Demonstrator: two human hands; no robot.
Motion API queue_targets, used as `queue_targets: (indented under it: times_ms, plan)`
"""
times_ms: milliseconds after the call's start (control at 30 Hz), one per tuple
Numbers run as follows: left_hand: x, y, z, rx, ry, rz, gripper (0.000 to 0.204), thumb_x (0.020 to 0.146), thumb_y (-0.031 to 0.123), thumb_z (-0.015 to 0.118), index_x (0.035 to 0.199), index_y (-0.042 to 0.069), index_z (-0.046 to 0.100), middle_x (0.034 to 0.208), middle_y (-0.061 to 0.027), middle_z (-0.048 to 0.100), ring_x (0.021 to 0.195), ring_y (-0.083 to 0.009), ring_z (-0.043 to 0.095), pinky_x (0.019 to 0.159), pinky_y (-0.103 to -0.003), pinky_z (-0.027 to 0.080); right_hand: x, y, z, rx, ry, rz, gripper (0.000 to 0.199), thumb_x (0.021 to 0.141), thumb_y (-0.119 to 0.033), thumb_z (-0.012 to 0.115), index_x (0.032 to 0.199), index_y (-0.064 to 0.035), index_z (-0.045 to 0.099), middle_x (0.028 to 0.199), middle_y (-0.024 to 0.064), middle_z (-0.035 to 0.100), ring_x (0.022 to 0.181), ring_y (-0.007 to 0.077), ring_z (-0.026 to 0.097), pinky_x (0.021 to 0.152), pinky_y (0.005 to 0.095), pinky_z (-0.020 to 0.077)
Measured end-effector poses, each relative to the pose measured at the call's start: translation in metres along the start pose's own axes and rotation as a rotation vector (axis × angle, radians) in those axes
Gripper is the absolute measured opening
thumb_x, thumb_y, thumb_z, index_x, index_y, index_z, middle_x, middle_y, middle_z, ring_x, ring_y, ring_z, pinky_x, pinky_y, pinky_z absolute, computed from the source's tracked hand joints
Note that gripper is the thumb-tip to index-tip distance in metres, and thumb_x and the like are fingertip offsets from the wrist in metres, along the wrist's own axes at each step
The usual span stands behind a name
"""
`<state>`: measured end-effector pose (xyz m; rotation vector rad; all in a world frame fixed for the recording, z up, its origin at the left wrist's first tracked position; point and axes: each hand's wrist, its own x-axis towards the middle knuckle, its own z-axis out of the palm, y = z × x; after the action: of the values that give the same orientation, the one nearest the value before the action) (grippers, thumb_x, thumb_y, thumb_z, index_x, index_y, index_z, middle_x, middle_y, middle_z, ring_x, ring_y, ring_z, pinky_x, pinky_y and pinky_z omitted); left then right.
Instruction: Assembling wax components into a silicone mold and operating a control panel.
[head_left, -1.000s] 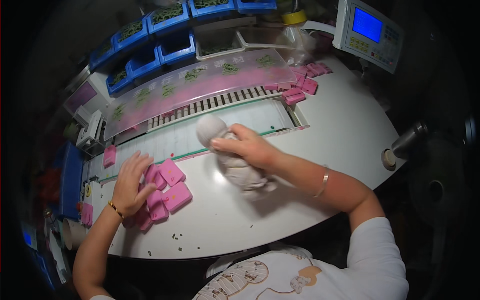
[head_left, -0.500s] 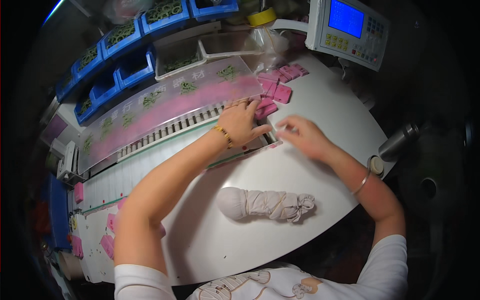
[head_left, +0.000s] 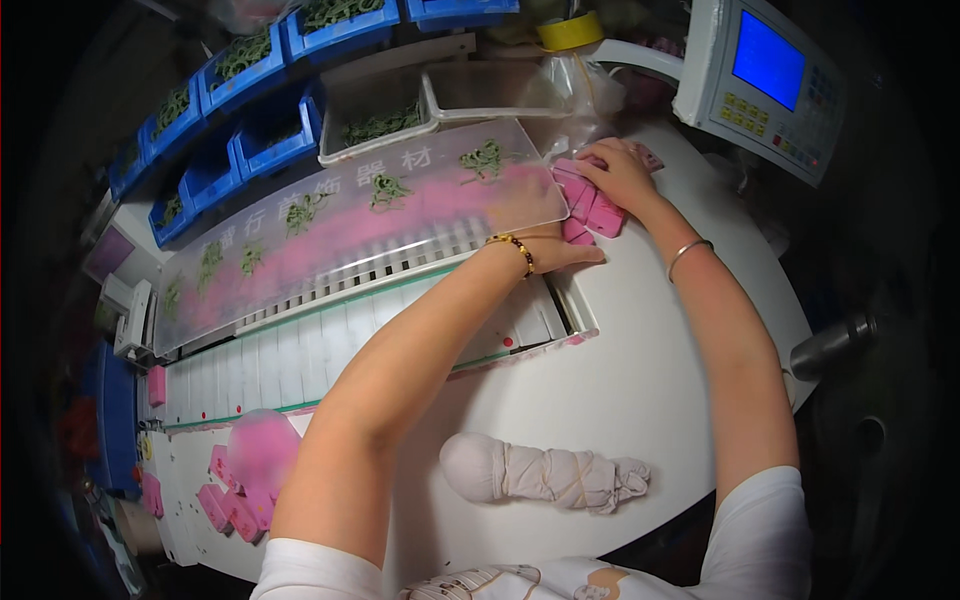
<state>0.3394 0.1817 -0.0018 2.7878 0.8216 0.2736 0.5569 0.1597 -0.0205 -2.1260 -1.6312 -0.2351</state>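
My left hand (head_left: 545,248) reaches beneath the right end of a translucent plastic cover (head_left: 330,230). Its fingers show only as a blur through the plastic, and its thumb stretches out to the right, apart from them. Close to that thumb lie several pink rubber-looking blocks (head_left: 607,217) in a small pile. Over the pile's far side, my right hand (head_left: 622,172) has its fingers bent around a pink block (head_left: 574,170), which is partly hidden. Sprigs of green pieces (head_left: 484,160) lie spaced along the top of the cover. Below it runs a long slotted tray of white strips (head_left: 300,345).
A cloth-wrapped bundle with a round end (head_left: 545,473) lies on the white table (head_left: 470,545). More pink blocks (head_left: 240,515) sit at the left. Blue bins (head_left: 240,70) and clear bins (head_left: 378,120) line the back. A control panel (head_left: 765,85) stands far right, above a metal flask (head_left: 835,342).
My left hand has shifted right and slipped under the cover's end. The right hand has moved farther away, from above bare table onto the pink blocks. The whole view has shifted slightly.
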Motion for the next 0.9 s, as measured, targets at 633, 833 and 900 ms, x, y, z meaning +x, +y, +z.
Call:
queue_targets:
  times_ms: [633,833,900]
  plan:
    - [0.017,-0.013,0.016,0.081,0.169,0.139,0.109,0.062,0.082,0.065,0.134,0.001,0.049,0.125,-0.0251,0.048,0.112,-0.0384,0.051,0.096,-0.046,0.043,0.014,0.045,0.037,0.38,0.194,-0.075,0.028,0.079,-0.037,0.071,0.081,-0.0099,0.067,0.114,0.0103,0.061,0.112,0.0327,0.052,0.099,0.0407,0.0398]
    - [0.016,-0.014,0.015,0.131,0.153,0.151,0.108,0.067,0.082,0.059,0.141,0.005,0.048,0.127,-0.0245,0.046,0.115,-0.0393,0.049,0.101,-0.048,0.04,0.04,0.068,0.033,-0.033,0.271,0.373,0.062,0.079,-0.06,0.065,0.126,-0.0207,0.06,0.137,0.0165,0.047,0.131,0.0406,0.038,0.109,0.0525,0.0289]
    - [0.014,-0.01,0.016,0.171,0.207,0.139,0.103,0.069,0.081,0.057,0.141,0.007,0.049,0.135,-0.0281,0.041,0.122,-0.0432,0.044,0.105,-0.051,0.037,0.043,0.066,0.036,-0.155,0.137,0.462,0.083,0.075,-0.075,0.058,0.142,-0.0274,0.046,0.147,0.0191,0.036,0.137,0.0448,0.028,0.111,0.0576,0.0224]
